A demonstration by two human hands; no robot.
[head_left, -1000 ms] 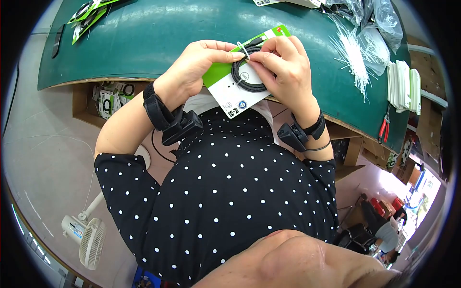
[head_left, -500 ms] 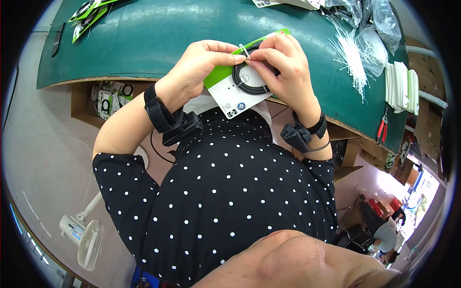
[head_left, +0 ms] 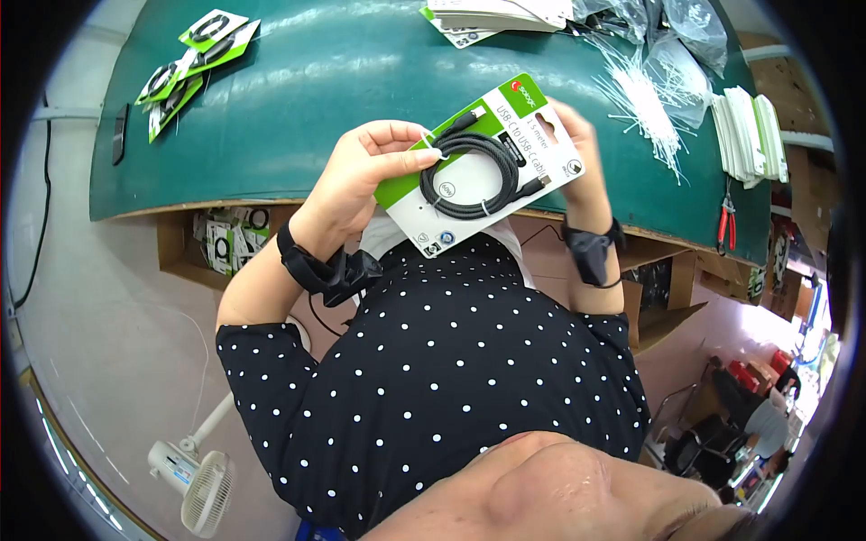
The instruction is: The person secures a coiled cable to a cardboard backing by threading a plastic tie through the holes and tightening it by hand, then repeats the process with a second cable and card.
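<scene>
My left hand (head_left: 356, 180) pinches the left edge of a white and green packaging card (head_left: 474, 176), thumb on the front beside a white tie. The card is tilted, its printed face toward me, reading USB-C to USB-C cable. A coiled black USB-C cable (head_left: 465, 213) lies on its front, bound at several spots, with both plugs showing. Behind the card's right end is my right hand (head_left: 577, 149), smeared by motion, its fingers mostly hidden. Both wrists wear black strapped devices.
On the green table (head_left: 334, 63) lie carded cables (head_left: 194, 63), loose white cable ties (head_left: 645, 108), card stacks (head_left: 740, 135), plastic bags (head_left: 695, 36) and red-handled pliers (head_left: 727, 221). A carton (head_left: 185, 252) of packs sits below; a fan (head_left: 207, 491) stands left.
My right hand has left the tie at the coil and moved to behind the card's right end. The card has turned to show its whole front, still in my left hand.
</scene>
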